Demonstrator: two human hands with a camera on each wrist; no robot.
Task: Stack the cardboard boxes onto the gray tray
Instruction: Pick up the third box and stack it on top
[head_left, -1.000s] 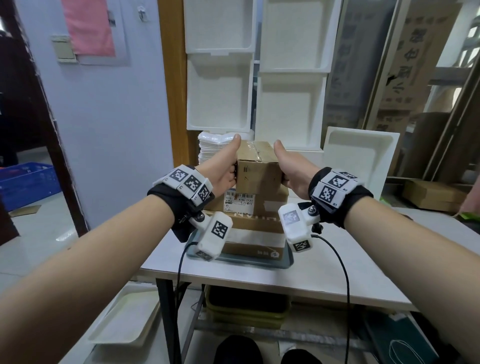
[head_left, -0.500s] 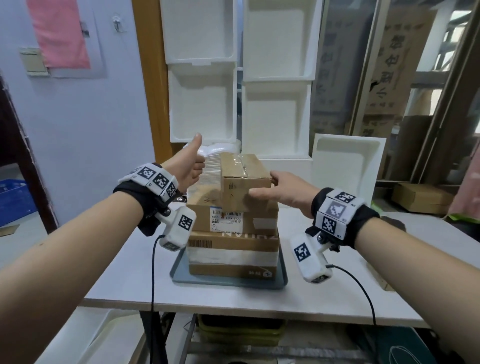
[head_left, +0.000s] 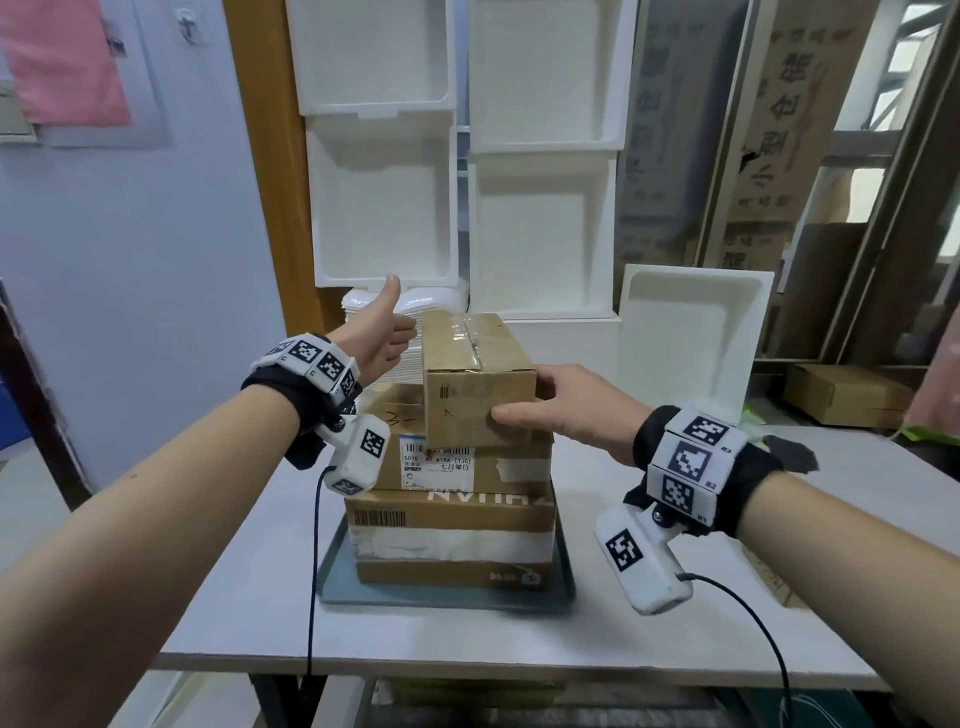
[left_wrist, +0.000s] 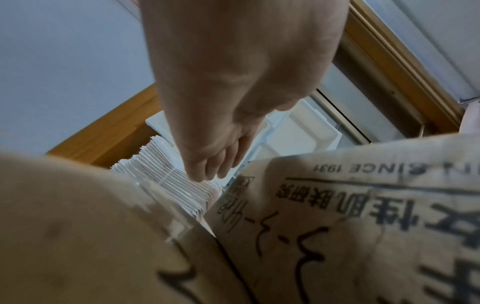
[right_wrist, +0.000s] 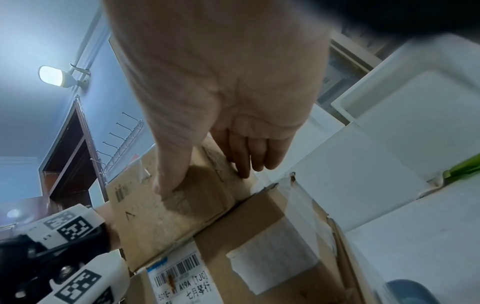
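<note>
sitting on the tray (head_left: 332, 577): three stacked boxes (head_left: 457, 535); right hand (head_left: 576, 410) grips the top box (head_left: 478, 384), left hand (head_left: 382, 343) loose, empty.

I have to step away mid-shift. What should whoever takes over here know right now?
Left hand: off the stack, thumb up, holding nothing.
Right hand: thumb on the front of the top box, fingers at its right side.
Three cardboard boxes are stacked on the gray tray: bottom box, middle box, top box.
Left: release the top box; it sits toward the right of the middle box, so check alignment.
</note>
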